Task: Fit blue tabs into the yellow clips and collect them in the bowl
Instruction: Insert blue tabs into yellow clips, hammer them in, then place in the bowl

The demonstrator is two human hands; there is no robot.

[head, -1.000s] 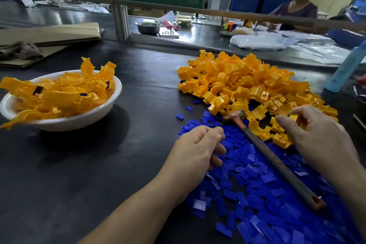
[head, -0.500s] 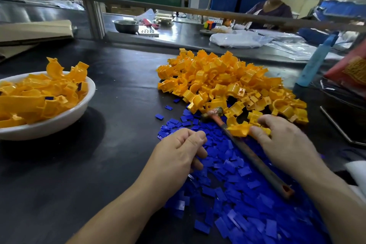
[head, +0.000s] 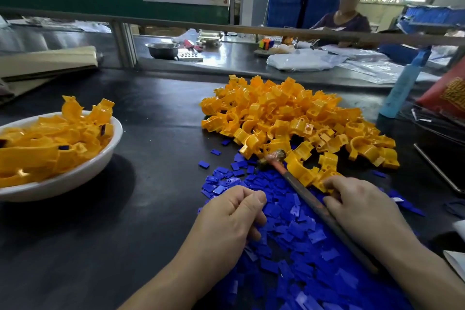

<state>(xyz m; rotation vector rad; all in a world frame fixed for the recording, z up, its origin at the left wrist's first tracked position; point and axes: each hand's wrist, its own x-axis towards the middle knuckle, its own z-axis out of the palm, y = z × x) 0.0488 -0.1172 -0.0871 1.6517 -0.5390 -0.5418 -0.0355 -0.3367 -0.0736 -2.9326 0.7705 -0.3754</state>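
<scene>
A big heap of yellow clips (head: 289, 118) lies at the middle right of the dark table. In front of it spreads a layer of blue tabs (head: 297, 234). My left hand (head: 231, 221) rests curled on the tabs' left edge, fingers pinched together; what it pinches is hidden. My right hand (head: 359, 209) lies at the near edge of the heap, its fingers closed on a yellow clip (head: 324, 181). A white bowl (head: 83, 171) at the left holds several yellow clips, some with blue tabs showing.
A small hammer (head: 309, 196) with a red-brown handle lies across the tabs between my hands. A blue bottle (head: 400, 88) and a red bag (head: 448, 90) stand at the right. Cardboard (head: 47, 63) lies at the back left. A person sits beyond a rail (head: 251, 29).
The view has shifted so the bowl sits further left. My right hand has drawn back from the heap with a yellow clip in its fingers. My left hand stays on the blue tabs.
</scene>
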